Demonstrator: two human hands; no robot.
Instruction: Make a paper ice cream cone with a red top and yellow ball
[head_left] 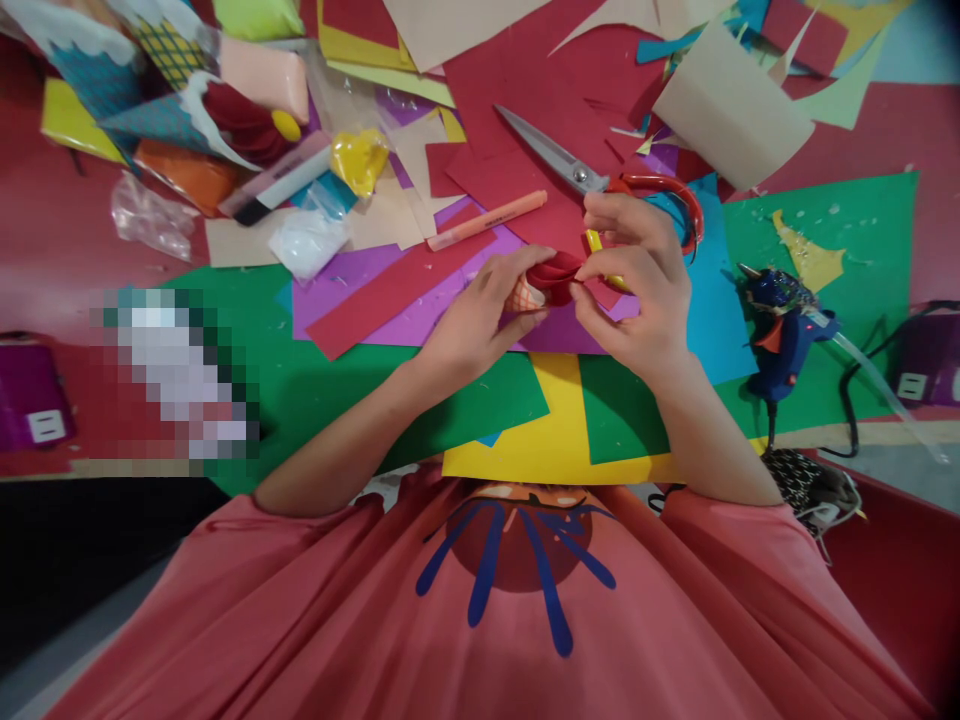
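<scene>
My left hand is closed around a small paper cone with an orange criss-cross pattern. Out of the cone's open end comes a folded dark-red piece, which looks like paper or soft clay; I cannot tell which. The thumb and forefinger of my right hand pinch the edge of this red piece. Just beyond my right hand lie scissors with red handles, blades pointing away to the left. An orange marker rests on the papers past my left hand.
A blue glue gun with a clear stick lies at right on a green sheet. Finished-looking blue cones and bagged clay crowd the upper left. A beige paper roll stands out at upper right among scraps.
</scene>
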